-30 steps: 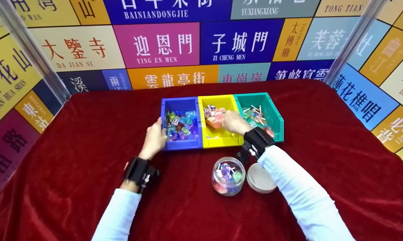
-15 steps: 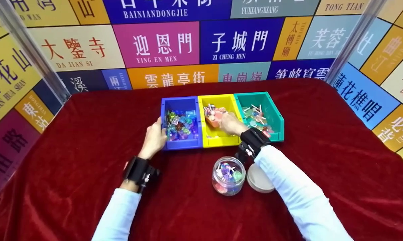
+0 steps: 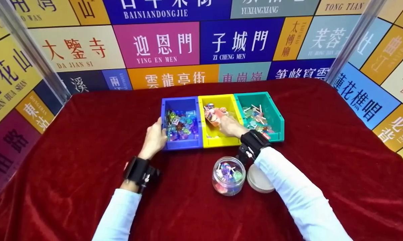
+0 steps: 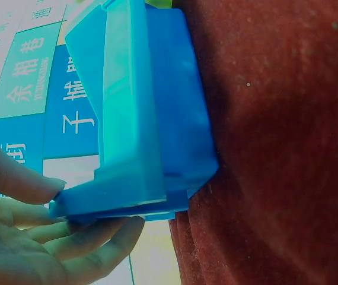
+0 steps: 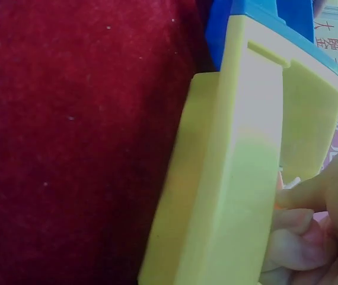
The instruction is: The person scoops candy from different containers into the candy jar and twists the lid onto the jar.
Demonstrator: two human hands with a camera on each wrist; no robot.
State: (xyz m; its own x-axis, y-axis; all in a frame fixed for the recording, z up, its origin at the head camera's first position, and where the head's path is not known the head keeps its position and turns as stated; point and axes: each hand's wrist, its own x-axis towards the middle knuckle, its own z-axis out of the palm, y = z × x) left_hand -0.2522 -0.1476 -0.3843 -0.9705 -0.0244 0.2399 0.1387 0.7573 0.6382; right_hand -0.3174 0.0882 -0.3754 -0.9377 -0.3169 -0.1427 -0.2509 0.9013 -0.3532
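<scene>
On the left of a joined row of bins, my left hand (image 3: 154, 138) grips the side wall of the blue bin (image 3: 184, 144), which holds beads and gem-like pieces. The left wrist view shows the thumb (image 4: 35, 185) at one face of the bin's edge, fingers at the other. My right hand (image 3: 232, 127) reaches into the yellow bin (image 3: 221, 142) and holds a small pinkish-orange scoop (image 3: 218, 117) with lollipops and candies on it. In the right wrist view, the bin's front wall (image 5: 216, 196) partly hides the curled fingers (image 5: 296, 246) and most of the scoop.
A green bin (image 3: 277, 125) with lollipops completes the row at the right. In front stands an uncovered clear jar (image 3: 229, 189) partly filled with candies. Its whitish lid (image 3: 260, 179) lies beside it, partly under my right forearm. Red cloth (image 3: 174, 207) covers the table.
My right hand has shifted slightly left and down inside the yellow bin with the scoop, which now looks a little more tilted. My left hand stays on the blue bin.
</scene>
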